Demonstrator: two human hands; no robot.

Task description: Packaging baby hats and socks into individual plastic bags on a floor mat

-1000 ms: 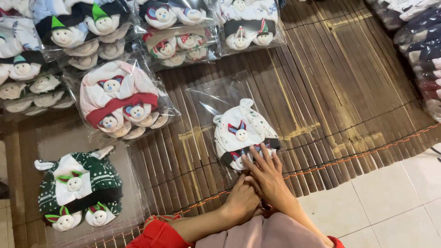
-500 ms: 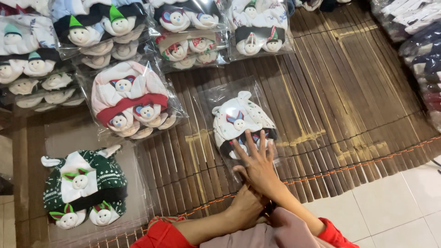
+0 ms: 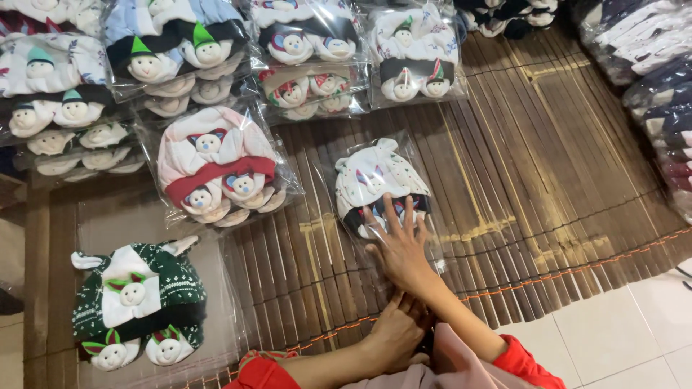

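Mat (image 3: pixel 548 180); right hand (image 3: pixel 401 245) further up packet (image 3: pixel 382 184)

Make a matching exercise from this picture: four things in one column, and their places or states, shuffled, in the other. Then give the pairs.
Things
1. Right hand
2. Left hand
3. Green hat pack
4. Pink hat pack

Places
A. Lower left, alone on the bamboo mat
B. Flat, fingers spread, on the white hat pack
C. Near the mat's front edge, behind the other hand
D. Left of the white hat pack, below the stacked packs

Pairs: 1-B, 2-C, 3-A, 4-D
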